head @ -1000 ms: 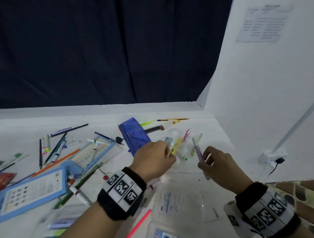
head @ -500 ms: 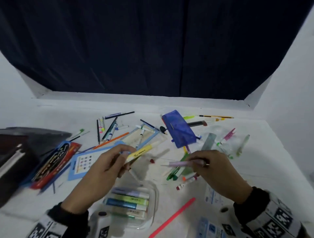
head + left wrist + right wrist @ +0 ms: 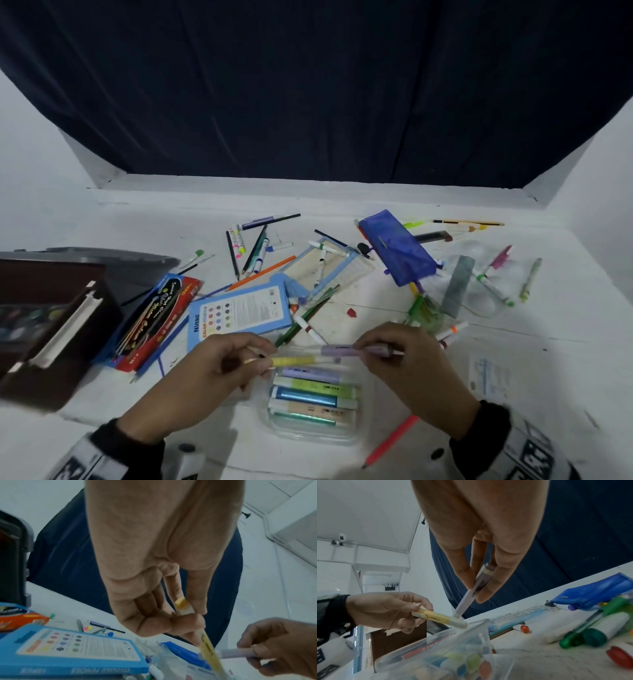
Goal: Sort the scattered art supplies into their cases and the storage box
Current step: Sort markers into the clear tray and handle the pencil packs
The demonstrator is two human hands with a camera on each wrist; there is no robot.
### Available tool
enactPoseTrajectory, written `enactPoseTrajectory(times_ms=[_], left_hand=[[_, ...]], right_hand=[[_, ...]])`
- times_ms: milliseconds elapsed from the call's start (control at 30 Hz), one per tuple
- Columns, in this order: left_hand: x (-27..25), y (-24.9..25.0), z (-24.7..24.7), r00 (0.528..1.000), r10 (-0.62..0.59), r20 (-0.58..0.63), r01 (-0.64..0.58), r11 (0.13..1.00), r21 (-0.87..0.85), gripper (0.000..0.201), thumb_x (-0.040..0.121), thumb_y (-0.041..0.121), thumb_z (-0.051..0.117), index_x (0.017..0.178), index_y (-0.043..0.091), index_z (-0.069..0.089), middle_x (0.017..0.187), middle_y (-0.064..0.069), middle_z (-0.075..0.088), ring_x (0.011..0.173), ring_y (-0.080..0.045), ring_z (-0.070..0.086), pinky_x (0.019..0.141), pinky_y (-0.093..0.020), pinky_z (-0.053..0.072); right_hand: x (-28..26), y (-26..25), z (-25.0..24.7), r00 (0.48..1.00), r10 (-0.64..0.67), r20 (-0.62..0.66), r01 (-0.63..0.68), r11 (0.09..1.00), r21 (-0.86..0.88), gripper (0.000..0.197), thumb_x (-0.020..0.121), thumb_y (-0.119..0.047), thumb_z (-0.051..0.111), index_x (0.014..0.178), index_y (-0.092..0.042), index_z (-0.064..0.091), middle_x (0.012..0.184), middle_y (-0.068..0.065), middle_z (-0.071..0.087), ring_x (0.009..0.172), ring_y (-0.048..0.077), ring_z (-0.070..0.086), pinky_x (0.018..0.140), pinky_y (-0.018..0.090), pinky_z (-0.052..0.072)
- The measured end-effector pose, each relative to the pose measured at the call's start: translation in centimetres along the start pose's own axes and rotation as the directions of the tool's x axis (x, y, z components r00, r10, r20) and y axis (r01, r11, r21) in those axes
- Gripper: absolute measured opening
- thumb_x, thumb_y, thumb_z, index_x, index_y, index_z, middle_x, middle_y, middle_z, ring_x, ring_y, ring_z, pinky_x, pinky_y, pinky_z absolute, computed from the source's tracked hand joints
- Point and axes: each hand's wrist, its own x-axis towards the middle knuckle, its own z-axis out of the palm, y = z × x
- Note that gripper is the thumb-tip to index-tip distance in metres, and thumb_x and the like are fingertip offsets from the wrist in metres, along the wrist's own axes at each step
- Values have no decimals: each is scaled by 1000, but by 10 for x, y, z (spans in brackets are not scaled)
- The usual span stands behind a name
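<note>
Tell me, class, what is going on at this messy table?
A person is tidying art supplies. The left hand pinches a yellow highlighter and the right hand a lilac highlighter, both held just above a clear plastic case already holding several highlighters. Pens and pencils lie scattered on the white table.
</note>
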Motion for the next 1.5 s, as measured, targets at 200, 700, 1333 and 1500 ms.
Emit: enactPoseTrajectory(times_ms=[200, 700, 1333, 1500], left_hand=[[13, -6, -10, 985, 131, 114, -153, 963, 220, 22, 91, 52, 56, 101, 42, 72, 92, 13, 73, 82, -11, 65, 76, -30, 53], [31, -24, -13, 931, 95, 353, -138, 986, 99, 11, 85, 39, 75, 95, 36, 72, 66, 2, 70, 60, -11, 62, 65, -24, 48], [35, -52, 13, 915, 368, 166, -400, 778, 484, 39, 88, 71, 44, 115, 51, 65, 98, 28, 62, 98, 3, 52, 89, -31, 38], [32, -46, 17, 914, 371, 166, -393, 698, 599, 37, 87, 71, 44, 104, 47, 66, 93, 24, 64, 94, 2, 48, 90, -33, 31]], right_hand=[[4, -7, 14, 999, 40, 13, -38, 996, -80, 14, 81, -10, 74, 84, -24, 76, 81, -17, 72, 81, 2, 67, 71, 19, 53], [-4, -14, 32, 992, 59, 114, -21, 951, -309, 19, 79, -16, 73, 88, -32, 72, 86, -21, 68, 85, 2, 58, 72, 10, 42], [3, -8, 47, 984, 34, 174, 46, 900, -433, 15, 77, -24, 67, 88, -33, 71, 87, -16, 66, 94, 9, 55, 80, 40, 50], [4, -5, 51, 973, 54, 224, 49, 903, -426, 22, 78, -20, 60, 93, -30, 74, 92, -13, 69, 89, 4, 51, 82, 29, 48]])
